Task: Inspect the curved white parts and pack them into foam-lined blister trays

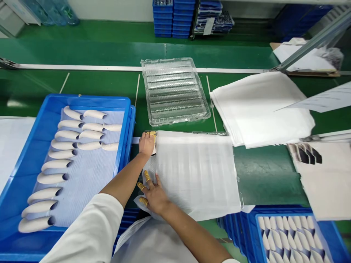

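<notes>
A white foam sheet [194, 171] lies over a clear plastic tray [208, 133] in front of me; only the tray's far rim shows. My left hand [146, 143] is closed on the sheet's far left corner, fingers curled over the edge. My right hand [154, 194] lies flat on the near left corner with its fingers spread. Both hands wear yellow finger cots. To the left, a blue bin [124, 120] holds several white curved parts [67, 135] in rows on a pale liner.
An empty clear ribbed tray [175, 91] sits just beyond the covered one. A stack of white sheets [260, 109] lies to the right, more sheets [326, 179] at the far right. A blue crate [246, 226] of packed parts stands at bottom right. Blue crates [172, 18] are stacked at the back.
</notes>
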A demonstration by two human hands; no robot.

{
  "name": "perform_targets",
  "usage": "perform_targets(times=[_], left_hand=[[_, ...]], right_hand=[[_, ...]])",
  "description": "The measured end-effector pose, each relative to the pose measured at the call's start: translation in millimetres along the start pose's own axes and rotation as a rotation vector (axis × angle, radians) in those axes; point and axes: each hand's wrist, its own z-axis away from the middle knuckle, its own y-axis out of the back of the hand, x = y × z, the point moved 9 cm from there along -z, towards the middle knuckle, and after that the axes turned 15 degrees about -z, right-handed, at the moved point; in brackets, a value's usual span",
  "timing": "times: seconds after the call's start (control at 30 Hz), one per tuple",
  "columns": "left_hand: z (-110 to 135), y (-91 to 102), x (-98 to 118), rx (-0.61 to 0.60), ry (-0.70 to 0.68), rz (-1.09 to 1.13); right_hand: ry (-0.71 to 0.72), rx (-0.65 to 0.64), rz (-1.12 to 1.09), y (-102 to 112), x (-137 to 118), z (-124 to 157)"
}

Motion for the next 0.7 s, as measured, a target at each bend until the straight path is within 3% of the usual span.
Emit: perform_targets(times=[0.13,0.37,0.53,0.7], left_hand=[[13,10.9,-4,0.03,-0.033,-0.005],[64,21.6,6,0.035,-0.237,-0.043],[66,15.0,16,0.028,-0.242,-0.061],[64,12.1,11,0.019,-0.23,-0.026]], right_hand=[[0.01,0.0,0.023,-1,1,1],[0.032,-0.008,0.055,0,1,1],[0.033,-0.037,0.065,0,2,1],[0.032,-0.049,0.057,1,1,3]])
